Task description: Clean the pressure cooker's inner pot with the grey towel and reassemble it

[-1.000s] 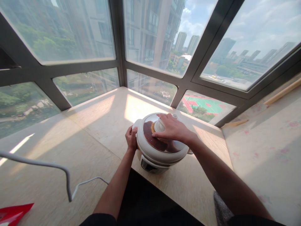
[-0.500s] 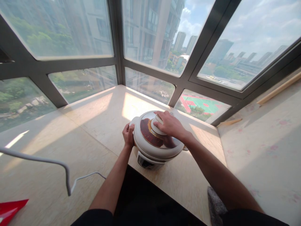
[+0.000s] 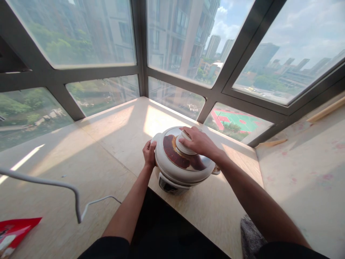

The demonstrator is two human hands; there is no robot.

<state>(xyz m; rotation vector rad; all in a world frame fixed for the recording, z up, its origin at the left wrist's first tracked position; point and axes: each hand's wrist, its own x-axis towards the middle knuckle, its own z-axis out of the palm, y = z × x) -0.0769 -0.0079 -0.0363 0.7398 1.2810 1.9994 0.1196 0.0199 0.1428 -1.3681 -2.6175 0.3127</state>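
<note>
The white pot (image 3: pixel 179 178) stands upright on the windowsill (image 3: pixel 215 212), its lid (image 3: pixel 172 153) seated on top and its control panel (image 3: pixel 167 186) at the front. The fingers of the left hand (image 3: pixel 149 154) grasp the pot at its left side. The fingers of the right hand (image 3: pixel 201 142) grasp the lid knob (image 3: pixel 185 147). A red packet (image 3: pixel 20 229) lies to the left, well apart from the pot

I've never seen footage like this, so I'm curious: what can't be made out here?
Head view: contents of the pot, obscured by the lid.
Head view: part of the knob, covered by the right hand.
Head view: markings on the panel, too small and dark to read.
Head view: rest of the red packet, cut off by the left and bottom edges.
Head view: speck on the sill, too small to identify.
</note>
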